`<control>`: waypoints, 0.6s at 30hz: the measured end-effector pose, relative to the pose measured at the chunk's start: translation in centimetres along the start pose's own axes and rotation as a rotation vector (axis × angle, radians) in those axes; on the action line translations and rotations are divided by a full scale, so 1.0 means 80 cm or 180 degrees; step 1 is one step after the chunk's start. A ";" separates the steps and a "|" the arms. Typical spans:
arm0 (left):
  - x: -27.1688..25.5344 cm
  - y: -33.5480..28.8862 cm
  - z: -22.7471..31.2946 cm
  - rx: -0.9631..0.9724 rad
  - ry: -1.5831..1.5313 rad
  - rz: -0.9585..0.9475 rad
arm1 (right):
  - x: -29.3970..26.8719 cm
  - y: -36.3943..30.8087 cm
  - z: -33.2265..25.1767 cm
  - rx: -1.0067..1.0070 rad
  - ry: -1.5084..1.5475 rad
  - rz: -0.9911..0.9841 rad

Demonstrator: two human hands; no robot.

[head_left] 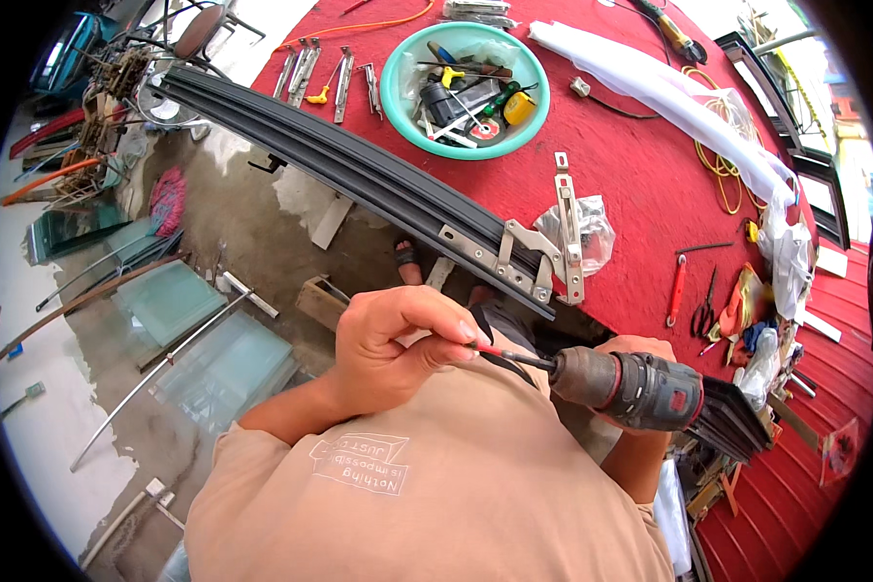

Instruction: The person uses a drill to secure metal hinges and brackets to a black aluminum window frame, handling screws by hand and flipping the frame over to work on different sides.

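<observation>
- A round red-carpeted worktable (650,175) fills the upper right.
- A long dark aluminium frame profile (359,170) lies along its edge, bearing a silver metal hinge bracket (519,254).
- The right hand (635,351) is wrapped around a grey-and-red cordless drill (630,388) near the chest.
- The left hand (393,344) pinches a thin red-handled bit (500,354) at the drill's chuck.

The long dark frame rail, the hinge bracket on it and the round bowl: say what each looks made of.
Frame rail: probably aluminium, dark matte coating; straight ribbed channels like an extrusion.
Hinge bracket: bare metal, likely steel; silver-grey with a dull shine and punched holes.
Bowl: seemingly plastic; uniform glossy mint green with a thin rolled rim.
</observation>
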State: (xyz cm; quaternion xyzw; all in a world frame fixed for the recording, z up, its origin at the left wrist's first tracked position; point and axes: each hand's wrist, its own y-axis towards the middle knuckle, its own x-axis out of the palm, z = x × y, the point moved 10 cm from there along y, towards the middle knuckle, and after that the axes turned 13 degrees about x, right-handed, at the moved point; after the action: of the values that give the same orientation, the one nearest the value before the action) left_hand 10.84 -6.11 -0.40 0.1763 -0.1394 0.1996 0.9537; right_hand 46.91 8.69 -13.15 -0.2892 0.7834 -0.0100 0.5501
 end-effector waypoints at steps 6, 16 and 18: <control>-0.010 0.028 0.008 0.0452 0.0906 -0.0464 | -0.110 0.008 -0.180 -0.1136 0.1291 -0.0320; -0.023 0.091 0.031 0.1371 0.2903 -0.0956 | -0.196 0.054 -0.277 -0.0990 0.0835 -0.0328; -0.031 0.092 0.019 0.1145 0.2717 -0.1041 | -0.207 0.060 -0.306 -0.1295 0.0907 -0.0340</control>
State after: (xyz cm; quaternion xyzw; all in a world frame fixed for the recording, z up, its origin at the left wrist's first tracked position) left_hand 5.22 -1.17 2.18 0.2603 0.3301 0.1226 0.8990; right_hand 27.30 12.98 9.11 -0.4306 0.8225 0.0781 0.3633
